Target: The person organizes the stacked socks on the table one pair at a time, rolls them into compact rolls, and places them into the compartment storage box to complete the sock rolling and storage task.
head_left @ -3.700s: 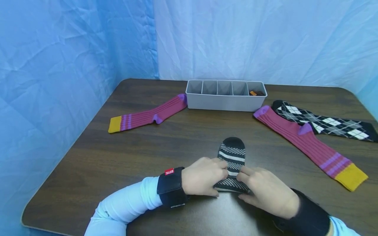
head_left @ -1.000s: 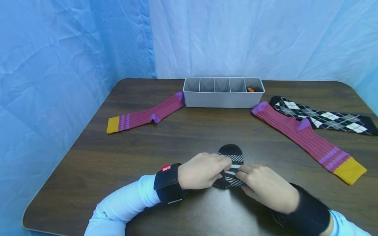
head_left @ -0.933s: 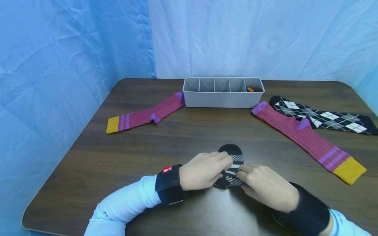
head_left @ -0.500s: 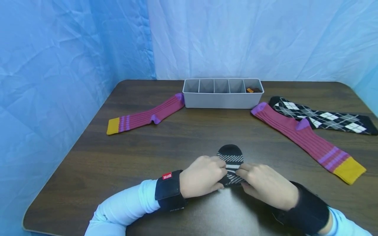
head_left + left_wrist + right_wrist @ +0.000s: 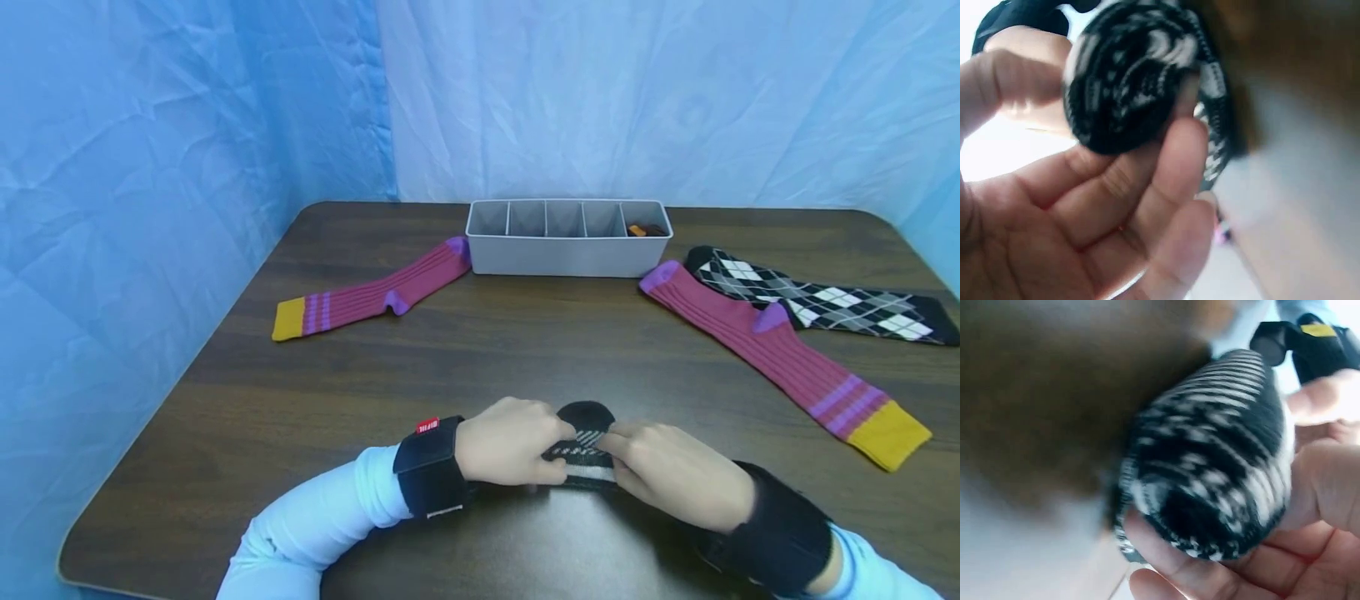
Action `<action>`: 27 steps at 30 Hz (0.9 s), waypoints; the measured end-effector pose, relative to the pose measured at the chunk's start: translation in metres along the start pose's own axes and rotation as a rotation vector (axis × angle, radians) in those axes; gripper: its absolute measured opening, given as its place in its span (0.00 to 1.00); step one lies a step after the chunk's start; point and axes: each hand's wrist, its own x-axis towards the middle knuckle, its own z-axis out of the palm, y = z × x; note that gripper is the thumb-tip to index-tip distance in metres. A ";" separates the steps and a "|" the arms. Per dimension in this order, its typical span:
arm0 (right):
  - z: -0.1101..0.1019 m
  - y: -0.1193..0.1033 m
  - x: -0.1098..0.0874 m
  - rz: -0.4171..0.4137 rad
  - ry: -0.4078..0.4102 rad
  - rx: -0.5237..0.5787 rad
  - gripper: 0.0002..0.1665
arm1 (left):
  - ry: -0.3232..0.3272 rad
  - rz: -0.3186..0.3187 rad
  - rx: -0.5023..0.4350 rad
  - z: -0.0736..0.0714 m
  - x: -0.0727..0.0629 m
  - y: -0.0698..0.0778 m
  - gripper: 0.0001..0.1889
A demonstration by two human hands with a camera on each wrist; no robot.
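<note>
A black sock with white and grey stripes [image 5: 587, 415] lies near the front of the table, mostly rolled up, its black rounded end pointing away from me. My left hand [image 5: 510, 442] grips the roll from the left, thumb on the near side. From the right, my right hand [image 5: 675, 471] pinches the other end. In the left wrist view the roll [image 5: 1129, 81] shows a tight spiral between thumb and fingers. The right wrist view has the thick striped roll [image 5: 1210, 462] held between thumb and curled fingers, a short flat flap beside it.
A grey five-slot box [image 5: 568, 255] stands at the back, something dark and orange [image 5: 647, 230] in its right slot. One pink sock with a yellow cuff [image 5: 375, 287] lies left, another pink sock [image 5: 780, 358] right, beside a black argyle sock [image 5: 832, 304].
Between my hands the striped sock has been rolled further, and its flat part has grown shorter. Its black end has come nearer to me. The other socks stay put.
</note>
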 end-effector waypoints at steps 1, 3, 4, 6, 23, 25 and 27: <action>0.001 0.000 0.000 0.004 -0.005 -0.007 0.07 | -0.034 -0.009 -0.039 -0.001 0.001 -0.001 0.07; 0.003 0.001 0.000 -0.011 0.011 -0.032 0.08 | -0.079 -0.023 -0.090 -0.001 0.001 -0.003 0.07; 0.004 0.001 0.001 -0.019 0.028 -0.043 0.09 | -0.087 -0.030 -0.094 -0.002 0.001 -0.004 0.08; 0.005 0.001 0.001 -0.033 0.073 -0.057 0.11 | -0.099 -0.041 -0.098 -0.001 0.001 -0.006 0.10; -0.006 -0.004 -0.003 -0.050 0.129 -0.102 0.21 | 0.080 -0.097 -0.012 0.005 0.006 -0.006 0.10; -0.004 -0.004 -0.003 -0.043 0.128 -0.120 0.21 | 0.122 -0.079 0.029 0.005 0.005 -0.004 0.09; -0.003 -0.004 -0.003 -0.035 0.126 -0.130 0.21 | 0.159 -0.059 0.083 0.005 0.004 -0.002 0.09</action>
